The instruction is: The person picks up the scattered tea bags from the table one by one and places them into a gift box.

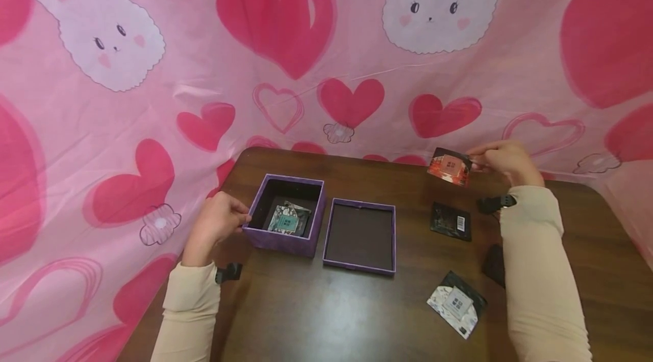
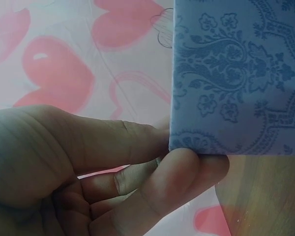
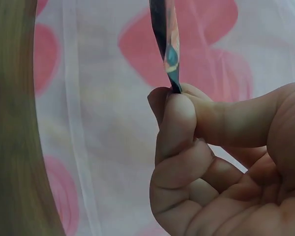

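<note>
My left hand (image 1: 218,219) grips a corner of the open purple box (image 1: 285,242), thumb and curled fingers at its edge. In the left wrist view the box wall (image 2: 236,73) shows a damask-like pattern. Inside lie a green-and-white sachet (image 1: 287,220) and at least one darker packet, partly hidden. Over the far right of the table my right hand (image 1: 507,162) pinches a flat sachet (image 1: 449,166) with a red-orange print by its edge. The right wrist view shows that sachet (image 3: 171,49) edge-on between thumb and fingers.
Right of the box lies its shallow purple lid (image 1: 359,237), dark inside up. A black sachet with a barcode label (image 1: 451,221) and a black-and-white sachet (image 1: 457,304) lie farther right. A dark packet (image 1: 494,264) is partly behind the right sleeve. A pink heart-printed cloth (image 1: 357,56) hangs behind the table.
</note>
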`<state>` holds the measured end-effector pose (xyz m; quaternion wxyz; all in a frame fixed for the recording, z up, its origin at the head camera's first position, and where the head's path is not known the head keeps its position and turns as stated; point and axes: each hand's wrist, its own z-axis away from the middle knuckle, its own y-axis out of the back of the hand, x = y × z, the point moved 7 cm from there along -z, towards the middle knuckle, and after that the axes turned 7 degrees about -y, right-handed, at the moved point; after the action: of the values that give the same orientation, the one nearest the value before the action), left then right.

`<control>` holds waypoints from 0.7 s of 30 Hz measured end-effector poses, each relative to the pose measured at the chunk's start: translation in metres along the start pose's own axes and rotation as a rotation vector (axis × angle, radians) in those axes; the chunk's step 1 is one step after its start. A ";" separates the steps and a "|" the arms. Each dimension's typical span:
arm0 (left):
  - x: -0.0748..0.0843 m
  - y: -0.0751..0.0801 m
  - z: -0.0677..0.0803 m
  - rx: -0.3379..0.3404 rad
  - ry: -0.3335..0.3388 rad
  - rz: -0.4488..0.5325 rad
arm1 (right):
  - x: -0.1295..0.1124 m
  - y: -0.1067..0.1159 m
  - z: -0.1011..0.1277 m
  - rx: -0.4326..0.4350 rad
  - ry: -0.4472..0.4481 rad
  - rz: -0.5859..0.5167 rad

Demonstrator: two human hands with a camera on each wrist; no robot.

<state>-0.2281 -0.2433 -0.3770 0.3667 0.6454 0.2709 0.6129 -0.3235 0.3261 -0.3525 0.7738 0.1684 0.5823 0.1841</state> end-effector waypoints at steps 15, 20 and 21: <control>0.000 -0.001 -0.002 0.011 -0.016 -0.045 | -0.044 -0.065 -0.009 -0.107 0.019 0.055; -0.001 0.001 -0.002 0.028 -0.017 -0.052 | -0.063 -0.090 -0.007 -0.144 0.072 0.032; -0.001 0.001 -0.002 0.029 -0.017 -0.051 | -0.067 -0.096 -0.007 -0.157 0.080 0.024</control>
<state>-0.2303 -0.2443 -0.3769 0.3749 0.6487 0.2929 0.5940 -0.3390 0.2103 -0.3436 0.7584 0.1065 0.5944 0.2452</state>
